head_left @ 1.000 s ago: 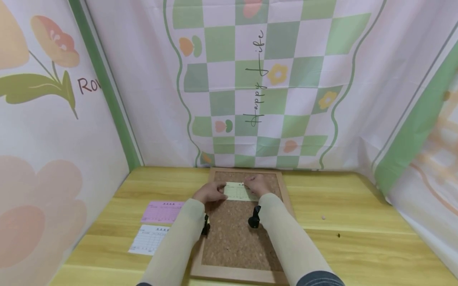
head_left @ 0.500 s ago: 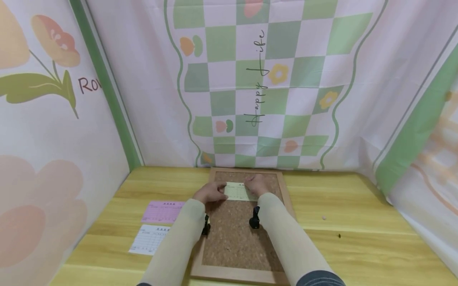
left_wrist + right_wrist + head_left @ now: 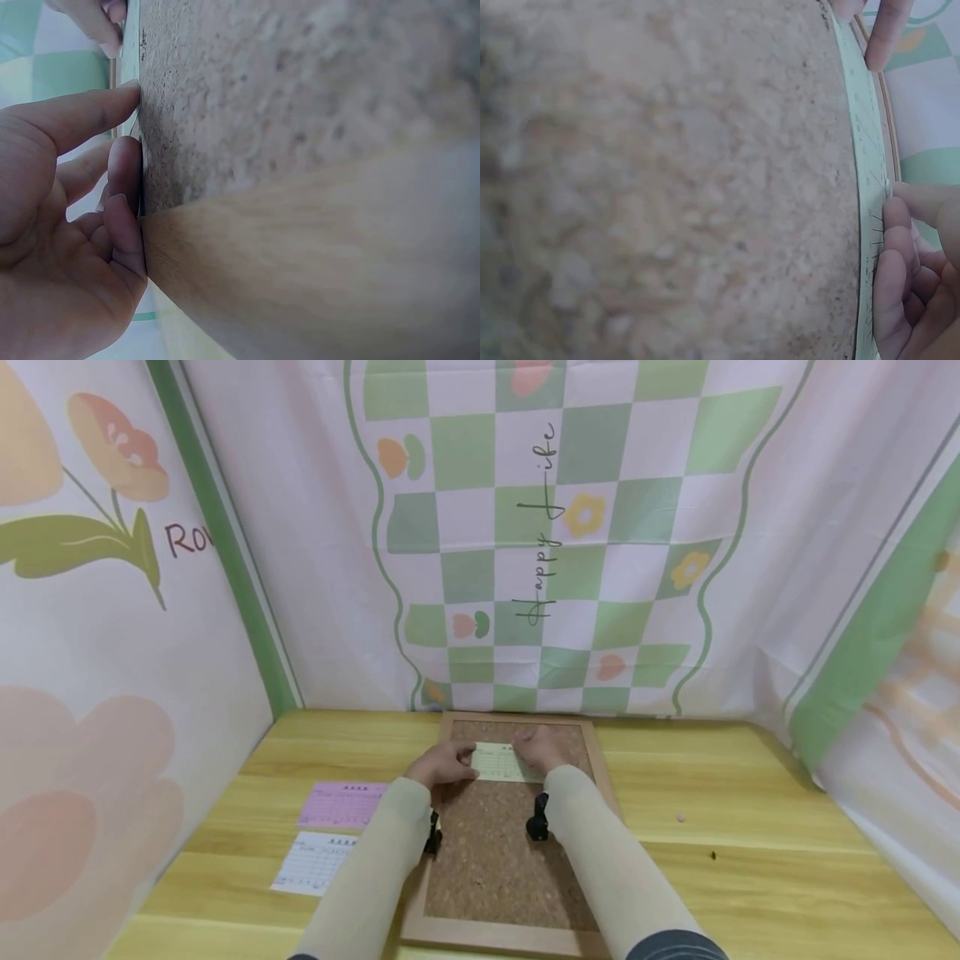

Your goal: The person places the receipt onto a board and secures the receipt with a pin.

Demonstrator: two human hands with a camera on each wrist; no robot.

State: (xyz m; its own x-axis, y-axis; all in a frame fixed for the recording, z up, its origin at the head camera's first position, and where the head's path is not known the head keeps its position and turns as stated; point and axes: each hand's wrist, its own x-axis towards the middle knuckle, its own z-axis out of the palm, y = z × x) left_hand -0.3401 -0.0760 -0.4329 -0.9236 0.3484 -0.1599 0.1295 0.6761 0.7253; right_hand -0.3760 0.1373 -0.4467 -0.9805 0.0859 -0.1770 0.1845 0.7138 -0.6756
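A pale green printed slip (image 3: 497,762) lies flat on the upper part of a wood-framed cork board (image 3: 498,860). At its left edge my left hand (image 3: 442,763) presses it against the cork, thumb and fingertips apart near the corners. My right hand (image 3: 542,750) is over the slip's right part and covers some of it. In the right wrist view, thumb and index finger pinch a small white pin (image 3: 887,184) at the slip's surface; its point is hidden. The left wrist view shows my left fingers (image 3: 124,169) bent at the slip's edge beside the board's frame.
Left of the board, a pink slip (image 3: 341,803) and a white slip (image 3: 311,862) lie on the wooden table (image 3: 780,893), partly behind my left sleeve. A tiny pink bit (image 3: 681,817) and a small dark bit (image 3: 713,856) lie on the right. A patterned curtain (image 3: 540,568) hangs behind.
Almost nothing moves. The white pin top at my right fingertips, visible in the head view a second ago, is now hidden there. Both hands stay at the green slip.
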